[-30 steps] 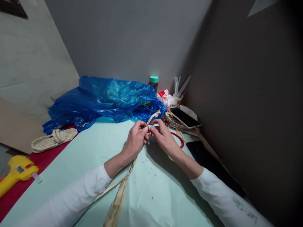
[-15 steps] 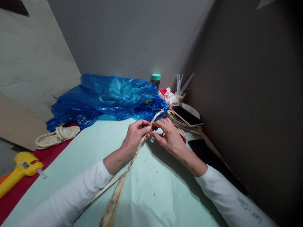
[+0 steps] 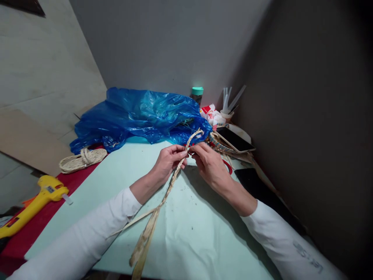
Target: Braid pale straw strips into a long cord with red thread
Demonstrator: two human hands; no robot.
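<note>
A braid of pale dried plant fibre (image 3: pixel 172 182) runs up the middle of the table, its far end curling over beyond my hands. My left hand (image 3: pixel 167 164) is closed on it, pinching it between thumb and fingers. Beside it, my right hand (image 3: pixel 210 163) has its fingertips drawn together against the braid's edge; what they pinch is too small to make out. Unbraided flat strips (image 3: pixel 145 237) spread from the near end toward me. A red loop (image 3: pixel 227 167), like a scissors handle, shows partly behind my right hand.
A blue plastic bag (image 3: pixel 140 114) lies across the back. At left are a woven slipper (image 3: pixel 83 160) and a yellow glue gun (image 3: pixel 37 206). A phone (image 3: pixel 236 139) rests on a basket at right, near a cup of glue sticks (image 3: pixel 226 114) and a green-lidded jar (image 3: pixel 197 93).
My right fingers, apart before, have closed in at the braid. The braid's far end now curls to the right. The whole view has shifted slightly, with table things appearing farther right.
</note>
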